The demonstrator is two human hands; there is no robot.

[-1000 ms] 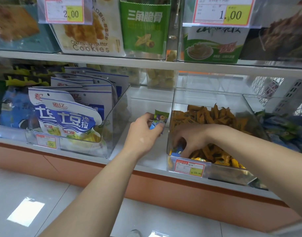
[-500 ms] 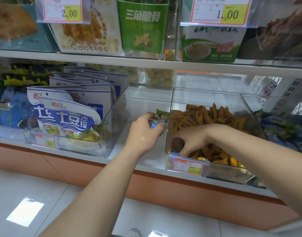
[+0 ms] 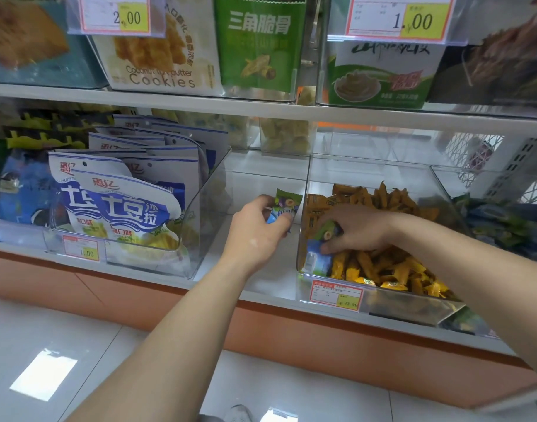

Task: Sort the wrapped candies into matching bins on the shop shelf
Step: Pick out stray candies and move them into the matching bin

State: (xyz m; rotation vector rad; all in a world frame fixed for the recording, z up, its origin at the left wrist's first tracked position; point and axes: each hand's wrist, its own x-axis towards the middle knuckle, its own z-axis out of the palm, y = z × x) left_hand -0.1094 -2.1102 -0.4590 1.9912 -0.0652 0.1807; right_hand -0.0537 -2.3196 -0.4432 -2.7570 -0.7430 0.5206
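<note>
Candy [image 3: 324, 239] — a blue-green stray — now shows among the orange ones in the bin [image 3: 408, 306], pinched in your right hand [image 3: 363, 229], which was digging half a second ago. Your left hand [image 3: 255, 237] still grips matching pieces [image 3: 287, 204] beside the bin — both need their own bin.

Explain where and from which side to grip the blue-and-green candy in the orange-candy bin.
Pinch the blue-and-green candy at its green upper end, coming from above and the right: the clear bin wall hugs its left side and orange candies crowd beneath.
</note>
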